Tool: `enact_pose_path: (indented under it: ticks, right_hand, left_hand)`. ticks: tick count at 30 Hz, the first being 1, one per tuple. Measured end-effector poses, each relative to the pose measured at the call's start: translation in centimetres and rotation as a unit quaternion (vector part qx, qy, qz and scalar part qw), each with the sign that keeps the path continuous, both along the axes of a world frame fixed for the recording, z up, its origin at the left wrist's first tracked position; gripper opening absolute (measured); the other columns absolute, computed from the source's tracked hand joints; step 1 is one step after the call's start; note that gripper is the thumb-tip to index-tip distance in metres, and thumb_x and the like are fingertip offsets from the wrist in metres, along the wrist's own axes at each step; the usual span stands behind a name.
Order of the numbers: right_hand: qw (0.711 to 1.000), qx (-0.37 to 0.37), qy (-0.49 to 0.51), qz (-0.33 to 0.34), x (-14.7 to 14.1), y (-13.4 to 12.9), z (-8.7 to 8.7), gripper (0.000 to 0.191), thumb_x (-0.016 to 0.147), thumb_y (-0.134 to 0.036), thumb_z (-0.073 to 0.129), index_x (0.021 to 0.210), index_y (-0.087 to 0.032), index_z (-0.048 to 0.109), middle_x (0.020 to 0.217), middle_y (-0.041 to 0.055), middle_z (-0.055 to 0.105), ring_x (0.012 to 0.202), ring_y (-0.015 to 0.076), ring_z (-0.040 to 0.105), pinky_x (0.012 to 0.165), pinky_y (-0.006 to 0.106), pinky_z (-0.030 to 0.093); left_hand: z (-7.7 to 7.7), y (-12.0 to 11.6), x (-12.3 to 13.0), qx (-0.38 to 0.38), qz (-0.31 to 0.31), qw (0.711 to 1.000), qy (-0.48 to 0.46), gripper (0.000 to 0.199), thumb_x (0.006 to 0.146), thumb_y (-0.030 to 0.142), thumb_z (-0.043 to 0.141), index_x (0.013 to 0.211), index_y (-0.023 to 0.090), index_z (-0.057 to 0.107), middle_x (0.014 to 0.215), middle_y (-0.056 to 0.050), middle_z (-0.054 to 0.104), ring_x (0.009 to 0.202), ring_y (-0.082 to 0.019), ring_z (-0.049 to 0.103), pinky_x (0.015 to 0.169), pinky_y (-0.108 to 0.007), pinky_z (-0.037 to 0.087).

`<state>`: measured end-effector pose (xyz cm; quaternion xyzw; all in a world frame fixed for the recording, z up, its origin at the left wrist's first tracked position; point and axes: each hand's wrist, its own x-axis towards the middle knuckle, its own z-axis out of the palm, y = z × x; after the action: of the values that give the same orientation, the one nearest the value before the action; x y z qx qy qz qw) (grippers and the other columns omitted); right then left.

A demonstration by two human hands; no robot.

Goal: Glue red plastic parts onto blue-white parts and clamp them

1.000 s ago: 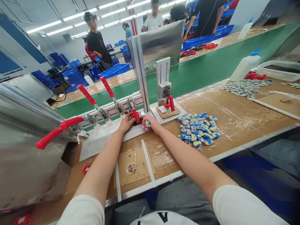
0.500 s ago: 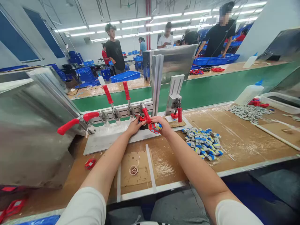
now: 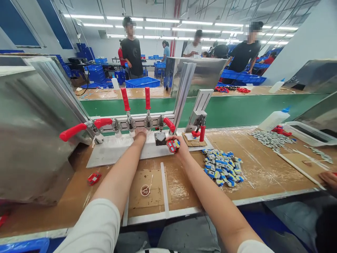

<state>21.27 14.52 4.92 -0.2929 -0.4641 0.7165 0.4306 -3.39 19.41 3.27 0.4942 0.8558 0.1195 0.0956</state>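
My right hand (image 3: 180, 146) grips a red part with blue, yellow and grey pieces (image 3: 173, 145), held in front of the right end of the clamp row. My left hand (image 3: 140, 135) reaches among the clamps, near the feet of two toggle clamps with upright red handles (image 3: 125, 99); its fingers are mostly hidden. Between my hands a dark square block (image 3: 160, 138) sits on the metal base plate (image 3: 105, 154). The clamp at the right of the row has its red handle (image 3: 169, 124) slanting down toward my right hand.
A pile of blue-grey pieces (image 3: 222, 167) lies right of my right arm. A red part (image 3: 94, 178) and a small cup (image 3: 145, 190) with a stick stand nearer. Another clamp (image 3: 202, 133) is at the right. A person's hand (image 3: 329, 179) shows at the right edge.
My left hand has moved left from the rightmost clamp of the row, uncovering the dark block. My right hand still holds the red part, now slightly lower. The camera view has shifted.
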Motion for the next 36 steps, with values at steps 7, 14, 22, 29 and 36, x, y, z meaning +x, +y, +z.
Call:
enact_pose_path:
  ticks: [7,14,22,29,36]
  right_hand:
    - [0.995,-0.023,-0.035,-0.094,-0.4,-0.2,-4.5,0.071,0.083,-0.086,0.066,0.096,-0.016,0.074,0.062,0.0003,0.055,0.05,0.0115,0.041,0.039,0.02,0.026]
    - [0.996,0.077,-0.019,0.051,-2.9,-2.8,-5.9,0.058,0.078,-0.064,0.087,0.113,-0.019,0.076,0.104,0.007,0.075,0.086,0.018,0.069,0.07,0.026,0.06]
    - [0.996,0.048,0.034,0.064,-3.4,-3.1,-6.6,0.055,0.079,-0.041,0.09,0.127,-0.024,0.069,0.136,0.0099,0.07,0.114,0.0238,0.075,0.108,0.04,0.06]
    - [0.992,0.079,-0.057,0.08,-3.1,-3.2,-6.7,0.028,0.086,-0.035,0.078,0.109,-0.021,0.075,0.104,0.0051,0.074,0.075,0.0156,0.071,0.074,0.03,0.06]
    - [0.944,0.277,-0.157,0.091,-1.2,-4.4,-4.7,0.032,0.099,-0.051,0.06,0.096,-0.021,0.071,0.087,0.0031,0.069,0.07,0.0164,0.057,0.069,0.029,0.042]
  left_hand:
    - [0.3,-7.5,0.4,0.014,-0.113,0.993,0.027,0.067,0.1,0.042,0.061,0.155,0.006,0.052,0.165,-0.029,0.046,0.159,-0.042,0.038,0.126,-0.053,0.038]
    - [1.1,-15.3,3.3,0.124,-0.388,0.905,-0.124,0.062,0.102,0.056,0.059,0.158,0.029,0.053,0.158,-0.007,0.061,0.143,-0.027,0.06,0.123,-0.043,0.046]
    - [-1.7,-10.5,-1.9,0.176,-0.205,0.962,-0.032,0.047,0.11,0.035,0.04,0.149,0.021,0.062,0.15,-0.012,0.065,0.141,-0.027,0.059,0.122,-0.041,0.046]
    - [0.2,-2.9,-3.6,0.033,-0.071,0.995,0.059,0.049,0.11,0.028,0.033,0.142,0.012,0.067,0.14,-0.021,0.069,0.136,-0.033,0.062,0.12,-0.047,0.043]
    - [0.9,-13.3,-3.4,-0.02,-0.158,0.982,0.101,0.059,0.106,0.041,0.05,0.158,0.014,0.052,0.165,-0.024,0.048,0.159,-0.038,0.039,0.131,-0.051,0.028]
